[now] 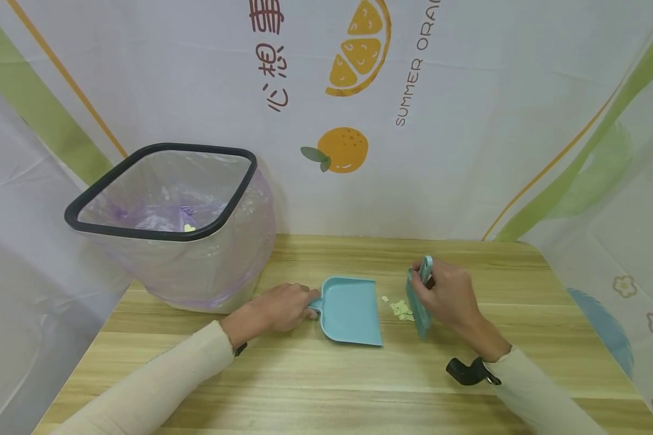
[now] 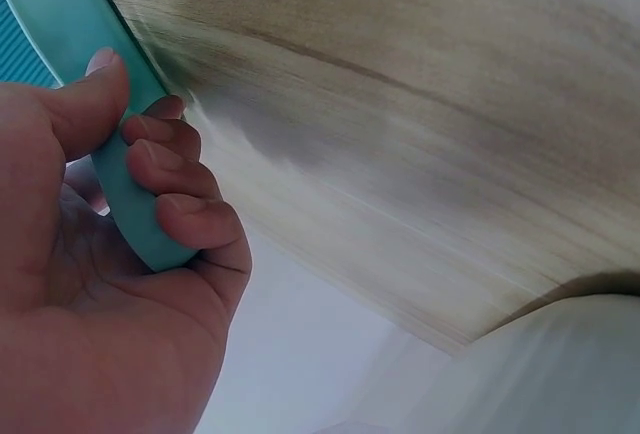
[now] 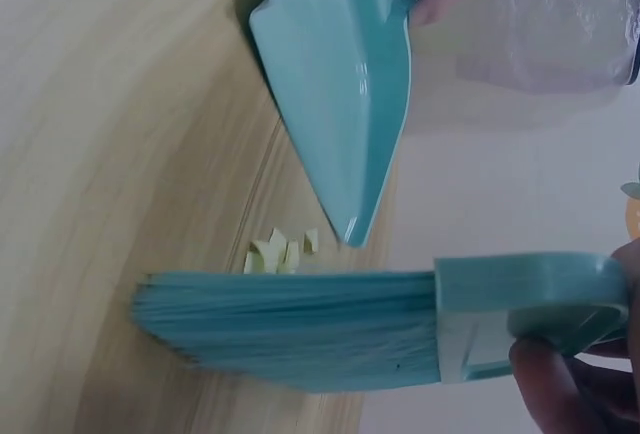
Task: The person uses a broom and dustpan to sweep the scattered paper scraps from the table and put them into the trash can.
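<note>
My left hand (image 1: 285, 307) grips the handle of a light-blue dustpan (image 1: 350, 311) that lies on the table, its wide edge facing right. In the left wrist view the fingers curl round the teal handle (image 2: 140, 184). My right hand (image 1: 451, 296) holds a small teal hand brush (image 3: 300, 324) by its handle, bristles down at the table. Between the dustpan's lip and the bristles lies a little heap of pale yellow paper scraps (image 1: 400, 310), with one scrap nearer the pan. No scraps show in the dustpan.
At the back left of the wooden table (image 1: 326, 386) stands a trash bin (image 1: 212, 266) with a black rim and a thin plastic liner; a yellow scrap (image 1: 189, 228) shows inside. A white printed curtain (image 1: 457, 169) hangs behind the table.
</note>
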Demonstrator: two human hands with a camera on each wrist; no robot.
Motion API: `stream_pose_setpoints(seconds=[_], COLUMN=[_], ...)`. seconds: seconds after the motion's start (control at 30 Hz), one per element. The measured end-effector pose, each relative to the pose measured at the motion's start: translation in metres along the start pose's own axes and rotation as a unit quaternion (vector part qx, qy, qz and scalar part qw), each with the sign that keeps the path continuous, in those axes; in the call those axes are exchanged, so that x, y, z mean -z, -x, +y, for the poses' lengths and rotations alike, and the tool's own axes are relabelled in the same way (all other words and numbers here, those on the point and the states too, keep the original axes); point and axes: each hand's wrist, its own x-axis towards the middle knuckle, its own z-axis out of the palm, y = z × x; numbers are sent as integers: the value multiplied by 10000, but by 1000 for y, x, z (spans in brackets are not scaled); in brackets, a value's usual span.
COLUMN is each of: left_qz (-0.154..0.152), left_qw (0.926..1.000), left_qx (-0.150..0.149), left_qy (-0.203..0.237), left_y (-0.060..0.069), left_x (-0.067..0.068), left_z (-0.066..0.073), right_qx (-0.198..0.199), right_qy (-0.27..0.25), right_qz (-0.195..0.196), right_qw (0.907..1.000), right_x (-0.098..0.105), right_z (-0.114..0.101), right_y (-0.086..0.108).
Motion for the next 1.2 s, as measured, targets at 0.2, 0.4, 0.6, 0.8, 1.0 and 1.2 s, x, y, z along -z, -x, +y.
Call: stream_pose_setpoints(seconds=[0.2, 0.4, 0.6, 0.8, 1.0, 1.2], left_qz=[-8, 32, 136, 162, 91, 46], left_qw=[10000, 10000, 9999, 9995, 9986, 9984], left_qx=[-21, -23, 76, 203, 450, 494], left_qy=[-14, 18, 28, -165, -252, -266], left_y=[-1, -3, -3, -4, -6, -6], left_x=[0, 0, 3, 7, 9, 8], left_z=[0, 1, 4, 10, 15, 17], right_qx=[-24, -164, -230, -121, -138, -86], right_qy=[-152, -213, -108, -22, -192, -452], right_qz=[-11, -78, -238, -332, -408, -436], right_qw=[9999, 9996, 9994, 9994, 9989, 9980], right_x=[-5, 4, 11, 4, -6, -13], right_z=[-2, -3, 0, 1, -7, -14], right_y=[-3, -5, -3, -1, -5, -8])
